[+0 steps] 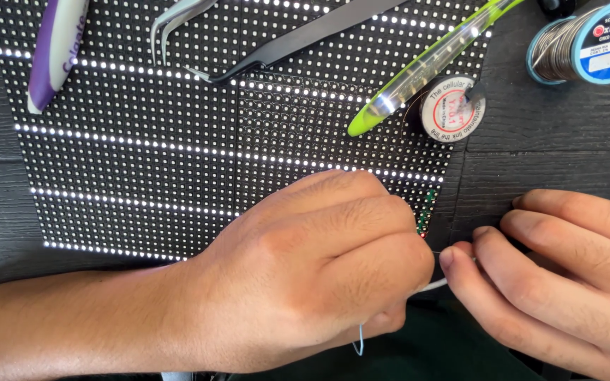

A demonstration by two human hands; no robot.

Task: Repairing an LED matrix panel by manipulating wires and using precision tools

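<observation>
**Both hands meet on a thin wire at the panel's near edge**

The left hand [319, 275] is curled into a loose fist, its fingers closed around a thin white wire [432, 286] by the near right corner of the black dotted LED panel [142, 169]. The right hand [559, 275] pinches the same wire between its fingertips. Both rest at the near edge of the dark wooden counter [552, 162], with a small white wire spool [452, 108] farther back.

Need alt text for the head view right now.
Left hand and right hand meet over a thin white wire at the edge of an LED dot panel; tweezers lie above.
</observation>
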